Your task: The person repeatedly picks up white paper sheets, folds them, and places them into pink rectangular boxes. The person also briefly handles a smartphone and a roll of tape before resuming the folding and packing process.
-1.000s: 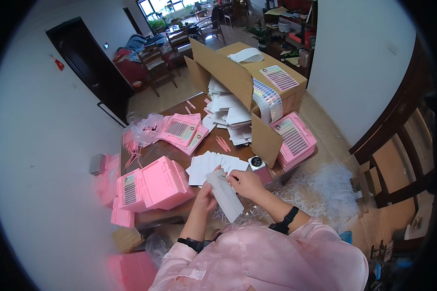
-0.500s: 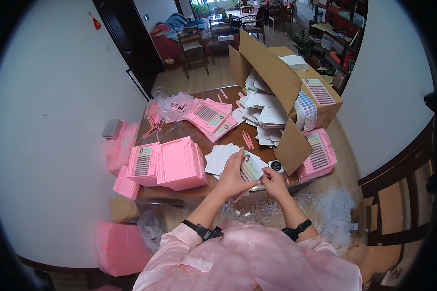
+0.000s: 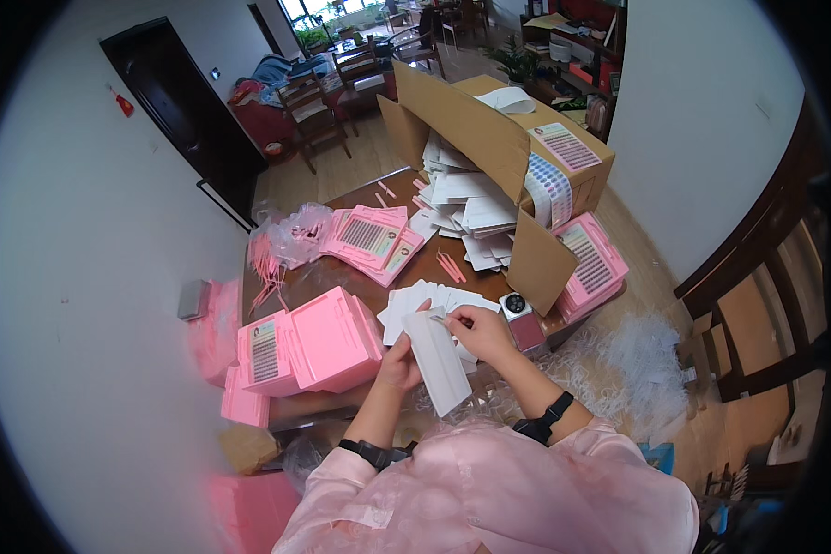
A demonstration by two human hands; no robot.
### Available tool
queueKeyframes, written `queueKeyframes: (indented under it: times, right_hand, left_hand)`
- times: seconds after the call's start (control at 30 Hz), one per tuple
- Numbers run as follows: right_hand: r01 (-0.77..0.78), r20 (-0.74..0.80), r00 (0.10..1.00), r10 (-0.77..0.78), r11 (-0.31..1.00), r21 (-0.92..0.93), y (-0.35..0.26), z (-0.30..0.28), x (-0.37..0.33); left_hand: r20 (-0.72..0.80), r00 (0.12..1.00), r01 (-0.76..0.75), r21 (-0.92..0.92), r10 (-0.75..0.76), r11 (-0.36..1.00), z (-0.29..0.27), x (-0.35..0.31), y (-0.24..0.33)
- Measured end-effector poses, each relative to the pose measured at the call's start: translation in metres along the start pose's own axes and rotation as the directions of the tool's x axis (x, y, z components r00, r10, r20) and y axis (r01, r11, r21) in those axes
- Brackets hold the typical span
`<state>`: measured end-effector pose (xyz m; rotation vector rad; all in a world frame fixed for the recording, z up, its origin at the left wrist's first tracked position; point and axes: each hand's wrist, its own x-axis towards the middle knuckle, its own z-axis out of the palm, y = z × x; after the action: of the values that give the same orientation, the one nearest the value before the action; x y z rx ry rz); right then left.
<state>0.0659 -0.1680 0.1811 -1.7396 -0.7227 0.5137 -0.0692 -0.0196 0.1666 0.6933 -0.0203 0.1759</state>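
Note:
My left hand (image 3: 400, 363) is closed around the left edge of a long white card (image 3: 441, 374), tilted over the table's front edge with its plain side up. At the card's upper right, my right hand (image 3: 478, 334) pinches with thumb and forefinger near the top edge; whatever lies between those fingertips is too small to make out. Right behind my hands, loose white cards (image 3: 402, 305) are spread on the table. To the left of them stand stacked pink trays (image 3: 328, 334), and a printed lash card (image 3: 266, 355) shows on the leftmost stack.
An open cardboard box (image 3: 540, 254) lies on its side at the back right, spilling white cards (image 3: 471, 198). Pink printed cases (image 3: 374, 235) and a plastic bag (image 3: 303, 235) sit further back. Pink strips (image 3: 451, 267) lie mid-table. Shredded paper (image 3: 642, 369) covers floor at right.
The held card went from printed side up to plain white side up. My right hand moved from its lower right corner up to the top edge. The whole view has shifted.

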Motion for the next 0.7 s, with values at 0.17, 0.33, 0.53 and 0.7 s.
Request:
queueKeyframes:
  times: [0.17,0.33,0.53,0.7]
  right_hand:
    - [0.090,0.095,0.991,-0.089,0.996,-0.001,-0.004,0.019,-0.003]
    - [0.246,0.644,0.752,0.140,0.847,-0.471,0.023,-0.014,-0.051]
    - [0.086,0.334,0.820,0.465,0.477,-0.875,0.037,-0.025,-0.081]
    - [0.137,-0.149,0.969,-0.197,0.931,-0.339,-0.010,0.025,-0.025]
  left_hand:
    - [-0.048,0.999,0.002,0.026,-0.001,1.000,-0.010,-0.006,0.012]
    - [-0.171,0.982,-0.069,0.101,0.086,0.992,-0.018,-0.018,0.041]
    - [-0.113,0.991,-0.068,0.059,0.074,0.996,-0.024,-0.030,0.062]
    - [-0.060,0.998,-0.024,0.059,0.028,0.998,-0.012,-0.031,0.053]
